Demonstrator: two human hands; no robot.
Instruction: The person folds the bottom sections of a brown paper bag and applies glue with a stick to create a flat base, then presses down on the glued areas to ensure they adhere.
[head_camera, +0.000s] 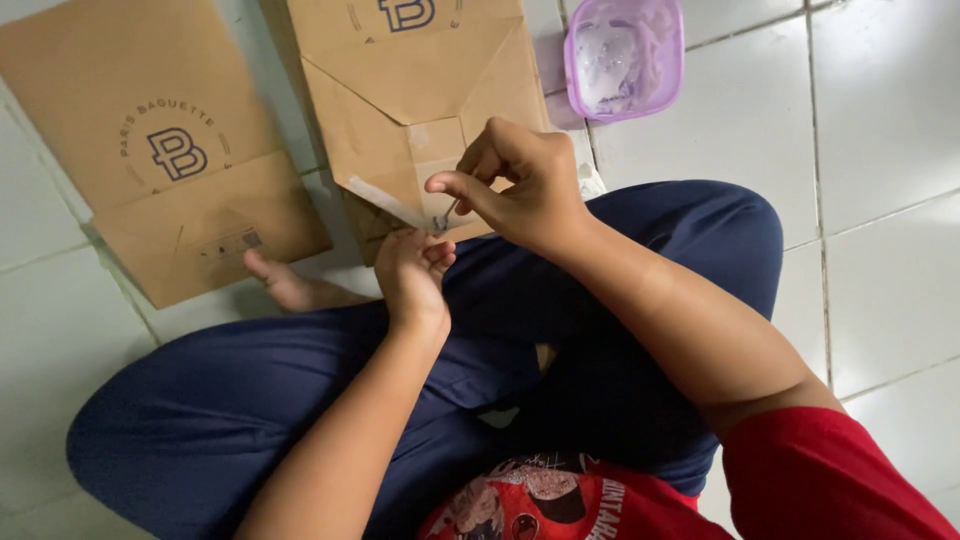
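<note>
I sit cross-legged on a white tiled floor. My left hand (412, 268) is curled above my knee, fingertips closed on the lower end of a thin strip of clear tape (385, 203). My right hand (520, 180) hovers just above it, thumb and forefinger pinched on a small thin metal object that I cannot identify, touching the tape near the left fingers. Behind the hands lies a flat brown paper bag (410, 90), bottom fold facing me. A second flat brown paper bag (150, 150) rests to its left.
A purple translucent plastic container (625, 55) sits on the tiles at the upper right. My bare foot (290, 285) pokes out near the left bag. My legs in dark blue trousers (600, 330) fill the middle.
</note>
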